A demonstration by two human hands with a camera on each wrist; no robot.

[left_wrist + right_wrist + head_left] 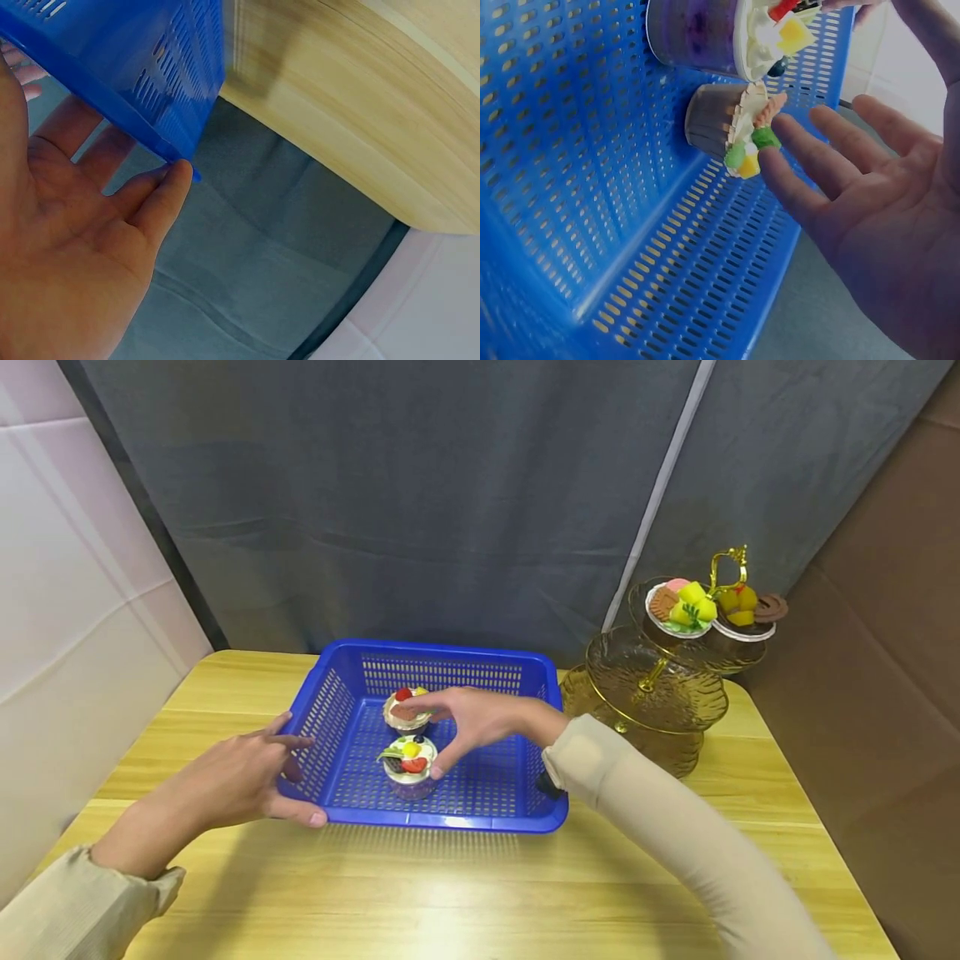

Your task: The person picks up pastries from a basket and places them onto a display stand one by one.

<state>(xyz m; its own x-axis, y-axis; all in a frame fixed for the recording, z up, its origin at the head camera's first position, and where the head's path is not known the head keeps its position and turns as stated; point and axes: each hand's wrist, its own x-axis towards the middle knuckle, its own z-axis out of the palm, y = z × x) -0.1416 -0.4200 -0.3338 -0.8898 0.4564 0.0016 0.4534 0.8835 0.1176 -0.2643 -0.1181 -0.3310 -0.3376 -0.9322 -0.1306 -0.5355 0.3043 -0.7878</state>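
Left hand (243, 774), fingers loose, touches the basket (510, 823); right hand (480, 718), thumb and fingers apart, should grip cupcakes (411, 788) below their toppings (414, 765).

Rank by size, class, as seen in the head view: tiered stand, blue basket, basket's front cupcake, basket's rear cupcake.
1. Blue basket
2. Tiered stand
3. Front cupcake and rear cupcake: not ranked, as the front one sits nearer the camera and the right hand partly covers the other.
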